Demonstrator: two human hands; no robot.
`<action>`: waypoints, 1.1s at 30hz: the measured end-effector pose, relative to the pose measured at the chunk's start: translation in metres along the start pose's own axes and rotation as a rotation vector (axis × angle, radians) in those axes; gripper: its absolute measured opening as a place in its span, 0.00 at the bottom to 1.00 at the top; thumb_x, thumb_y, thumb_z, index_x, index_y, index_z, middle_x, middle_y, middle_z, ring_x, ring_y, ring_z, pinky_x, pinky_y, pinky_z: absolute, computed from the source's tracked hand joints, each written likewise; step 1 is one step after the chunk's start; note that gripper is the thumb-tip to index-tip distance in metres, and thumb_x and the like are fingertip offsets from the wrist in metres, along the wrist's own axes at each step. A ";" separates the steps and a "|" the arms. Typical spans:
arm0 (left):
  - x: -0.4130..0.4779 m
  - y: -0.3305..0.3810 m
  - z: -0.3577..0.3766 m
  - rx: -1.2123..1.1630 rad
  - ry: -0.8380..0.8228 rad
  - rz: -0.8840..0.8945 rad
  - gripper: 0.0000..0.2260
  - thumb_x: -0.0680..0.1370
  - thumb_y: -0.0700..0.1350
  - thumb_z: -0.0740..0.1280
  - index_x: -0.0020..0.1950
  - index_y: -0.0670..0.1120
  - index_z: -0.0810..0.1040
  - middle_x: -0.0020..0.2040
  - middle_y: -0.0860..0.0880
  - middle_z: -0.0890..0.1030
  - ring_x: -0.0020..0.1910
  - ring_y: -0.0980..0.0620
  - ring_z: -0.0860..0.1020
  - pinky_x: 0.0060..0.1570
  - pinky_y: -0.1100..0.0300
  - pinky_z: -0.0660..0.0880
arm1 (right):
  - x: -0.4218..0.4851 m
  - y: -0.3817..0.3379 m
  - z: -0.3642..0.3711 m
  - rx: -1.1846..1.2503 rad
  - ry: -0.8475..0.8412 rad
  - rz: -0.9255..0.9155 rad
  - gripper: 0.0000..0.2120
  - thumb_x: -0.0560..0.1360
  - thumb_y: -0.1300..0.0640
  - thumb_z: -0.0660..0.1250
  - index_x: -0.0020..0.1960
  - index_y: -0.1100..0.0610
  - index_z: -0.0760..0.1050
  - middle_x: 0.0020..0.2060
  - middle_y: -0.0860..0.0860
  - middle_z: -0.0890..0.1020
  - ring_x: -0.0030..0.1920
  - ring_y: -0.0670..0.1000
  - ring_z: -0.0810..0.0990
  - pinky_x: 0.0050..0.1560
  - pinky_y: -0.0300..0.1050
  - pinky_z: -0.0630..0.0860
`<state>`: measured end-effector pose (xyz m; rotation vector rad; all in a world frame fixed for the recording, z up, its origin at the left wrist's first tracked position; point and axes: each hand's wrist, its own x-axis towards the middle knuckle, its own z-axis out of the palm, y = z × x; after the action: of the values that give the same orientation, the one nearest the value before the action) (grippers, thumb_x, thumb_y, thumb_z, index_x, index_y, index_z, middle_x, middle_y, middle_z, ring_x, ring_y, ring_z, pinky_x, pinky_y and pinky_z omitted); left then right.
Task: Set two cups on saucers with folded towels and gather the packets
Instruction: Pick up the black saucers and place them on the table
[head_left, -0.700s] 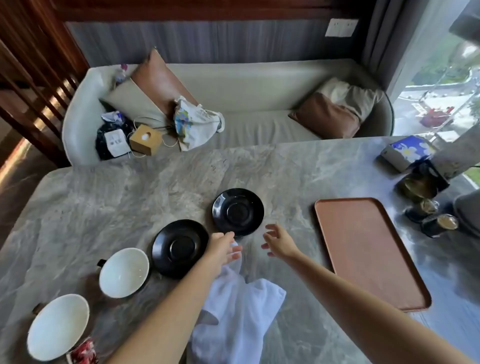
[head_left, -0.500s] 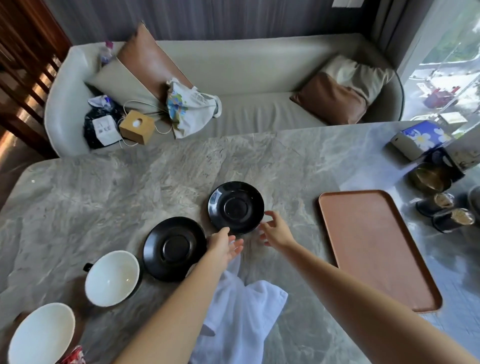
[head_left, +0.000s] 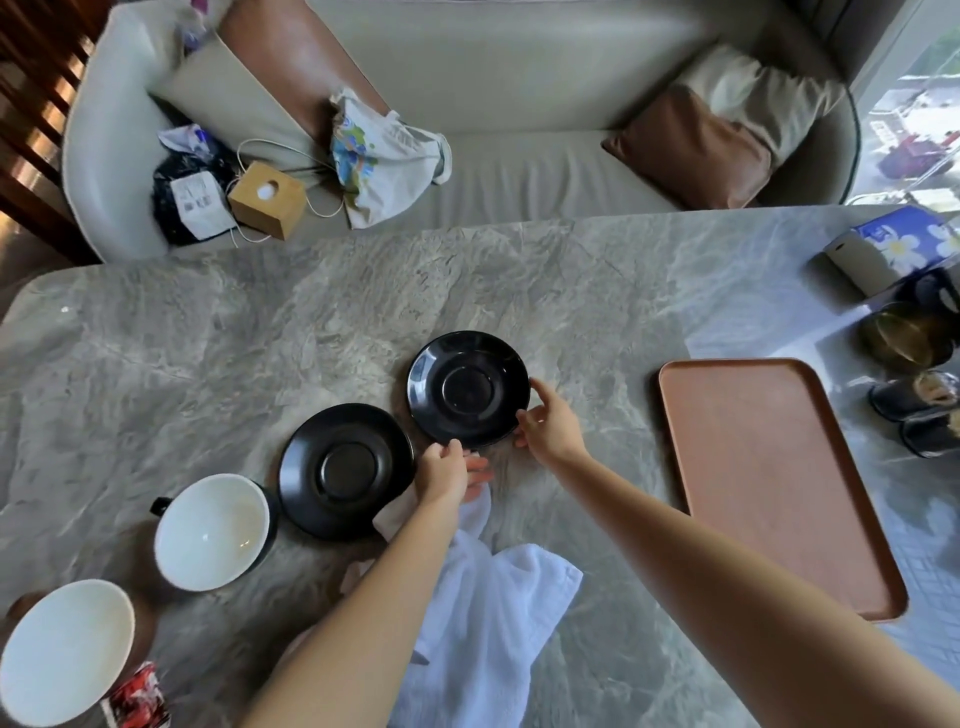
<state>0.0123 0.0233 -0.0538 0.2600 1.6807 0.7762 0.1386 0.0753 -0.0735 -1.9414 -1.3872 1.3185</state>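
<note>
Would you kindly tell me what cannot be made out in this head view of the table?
Red packet: head view, cut by the bottom edge and partly covered by the nearest cup; print unreadable.
White towel: the left forearm crosses it; one cloth or two, unclear.
Left hand: its back hides the fingertips, so its grip on the far saucer is uncertain.
Dark jars: cut by the right edge, blurred; contents unclear.
</note>
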 end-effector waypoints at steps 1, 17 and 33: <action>-0.001 -0.001 -0.001 -0.008 -0.001 -0.003 0.12 0.82 0.44 0.53 0.55 0.37 0.71 0.37 0.45 0.80 0.34 0.48 0.79 0.36 0.58 0.73 | -0.001 0.000 0.000 -0.007 -0.002 -0.003 0.23 0.77 0.61 0.61 0.71 0.49 0.64 0.30 0.45 0.79 0.30 0.44 0.79 0.34 0.42 0.76; -0.024 -0.012 -0.019 -0.108 -0.103 -0.131 0.16 0.82 0.44 0.54 0.61 0.35 0.72 0.50 0.40 0.81 0.41 0.50 0.80 0.47 0.57 0.76 | -0.022 0.006 0.004 -0.001 -0.038 -0.016 0.24 0.77 0.58 0.63 0.71 0.50 0.64 0.31 0.46 0.80 0.31 0.45 0.80 0.38 0.42 0.76; 0.008 0.053 -0.195 0.763 0.301 0.556 0.11 0.75 0.38 0.65 0.57 0.41 0.77 0.55 0.40 0.80 0.53 0.42 0.79 0.55 0.53 0.73 | -0.099 -0.038 0.050 -0.011 -0.437 -0.034 0.10 0.79 0.60 0.60 0.52 0.64 0.79 0.36 0.54 0.79 0.27 0.48 0.74 0.27 0.37 0.71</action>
<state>-0.1842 -0.0010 -0.0132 1.2294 2.1746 0.5441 0.0711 -0.0059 -0.0227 -1.6890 -1.6128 1.7961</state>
